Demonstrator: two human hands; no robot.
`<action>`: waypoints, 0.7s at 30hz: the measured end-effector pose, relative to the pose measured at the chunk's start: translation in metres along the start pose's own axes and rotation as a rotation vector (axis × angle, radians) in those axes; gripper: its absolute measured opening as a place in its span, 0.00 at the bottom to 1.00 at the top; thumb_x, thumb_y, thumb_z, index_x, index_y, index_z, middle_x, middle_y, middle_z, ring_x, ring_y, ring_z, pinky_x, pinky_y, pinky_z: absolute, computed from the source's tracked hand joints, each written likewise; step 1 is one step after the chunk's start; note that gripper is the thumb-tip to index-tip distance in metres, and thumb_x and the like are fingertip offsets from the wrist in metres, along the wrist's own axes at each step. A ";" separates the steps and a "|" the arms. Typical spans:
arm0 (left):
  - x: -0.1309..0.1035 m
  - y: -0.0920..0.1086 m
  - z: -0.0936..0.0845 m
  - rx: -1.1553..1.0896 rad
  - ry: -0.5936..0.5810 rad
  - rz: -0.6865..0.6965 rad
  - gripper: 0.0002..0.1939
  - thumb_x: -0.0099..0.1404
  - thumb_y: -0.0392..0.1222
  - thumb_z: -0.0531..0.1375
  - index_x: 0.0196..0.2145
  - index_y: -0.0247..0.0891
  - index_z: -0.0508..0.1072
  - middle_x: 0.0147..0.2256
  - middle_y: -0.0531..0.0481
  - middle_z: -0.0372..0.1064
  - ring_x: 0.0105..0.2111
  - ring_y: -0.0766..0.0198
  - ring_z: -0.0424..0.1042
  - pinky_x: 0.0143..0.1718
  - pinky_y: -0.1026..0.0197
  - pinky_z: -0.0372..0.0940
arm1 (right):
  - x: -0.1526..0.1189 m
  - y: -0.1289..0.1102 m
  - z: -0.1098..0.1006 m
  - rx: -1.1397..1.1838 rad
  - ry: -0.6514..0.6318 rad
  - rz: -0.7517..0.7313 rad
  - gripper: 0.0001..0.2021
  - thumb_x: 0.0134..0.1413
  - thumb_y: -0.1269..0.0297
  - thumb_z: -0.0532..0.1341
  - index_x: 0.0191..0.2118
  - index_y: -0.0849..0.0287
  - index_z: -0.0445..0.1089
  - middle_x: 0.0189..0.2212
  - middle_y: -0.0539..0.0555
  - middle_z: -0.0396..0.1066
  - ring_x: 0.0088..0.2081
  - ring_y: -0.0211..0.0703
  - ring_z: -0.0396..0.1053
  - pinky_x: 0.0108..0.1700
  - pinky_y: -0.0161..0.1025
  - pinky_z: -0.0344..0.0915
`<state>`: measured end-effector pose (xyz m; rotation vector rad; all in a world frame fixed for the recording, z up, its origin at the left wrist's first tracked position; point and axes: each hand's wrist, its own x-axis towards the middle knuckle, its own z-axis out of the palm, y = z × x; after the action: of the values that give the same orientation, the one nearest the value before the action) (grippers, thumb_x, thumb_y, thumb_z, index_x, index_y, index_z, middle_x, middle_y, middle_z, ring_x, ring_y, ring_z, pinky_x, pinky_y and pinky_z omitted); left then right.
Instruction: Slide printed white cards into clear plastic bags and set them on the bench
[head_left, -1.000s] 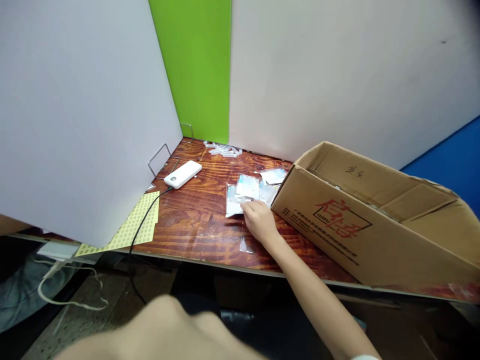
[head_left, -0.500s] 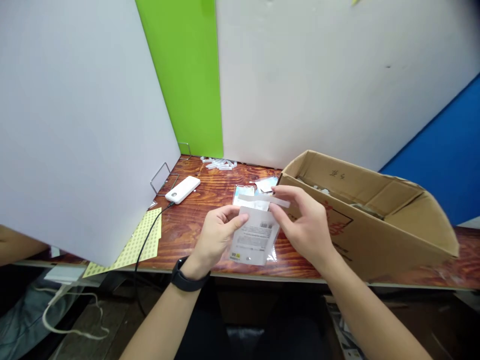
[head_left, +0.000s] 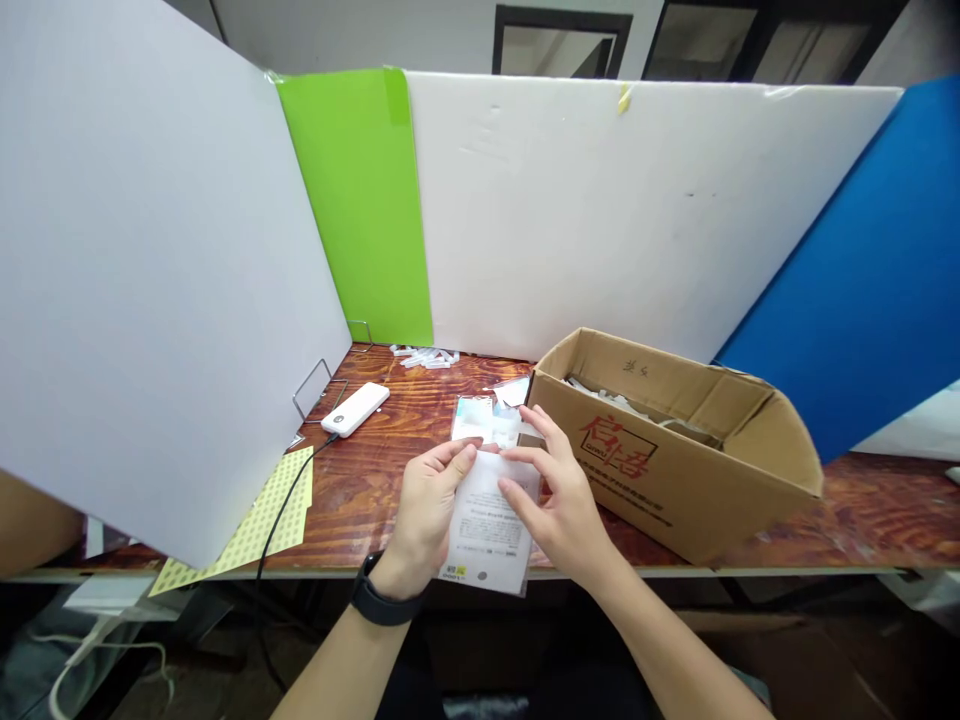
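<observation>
A left hand point(head_left: 426, 505) pinches a printed packet point(head_left: 486, 530) at the frame's lower center.
The right hand point(head_left: 562, 505), fingers parted, is at the packet's upper right, its grip unclear; a cardboard box point(head_left: 675, 490) stands at right.

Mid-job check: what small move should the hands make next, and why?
I'd probably press the right hand along the top edge of the white printed packet, keeping the left hand where it is. The left thumb and fingers pinch the packet near its top, steadying it, while the right fingers are spread at its upper right, close to that edge.
</observation>
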<state>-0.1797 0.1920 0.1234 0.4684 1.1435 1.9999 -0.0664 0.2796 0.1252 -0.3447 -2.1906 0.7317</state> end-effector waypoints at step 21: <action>-0.028 -0.004 0.001 0.604 -0.140 0.366 0.11 0.63 0.41 0.54 0.44 0.42 0.68 0.39 0.48 0.75 0.40 0.58 0.73 0.40 0.61 0.66 | 0.019 -0.023 -0.012 -0.006 0.044 -0.219 0.07 0.53 0.72 0.57 0.35 0.58 0.71 0.32 0.53 0.72 0.34 0.40 0.69 0.37 0.38 0.69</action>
<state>-0.1596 0.1723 0.1219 1.1767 1.6601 1.8443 -0.0698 0.2749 0.1569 -0.1200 -2.1477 0.5912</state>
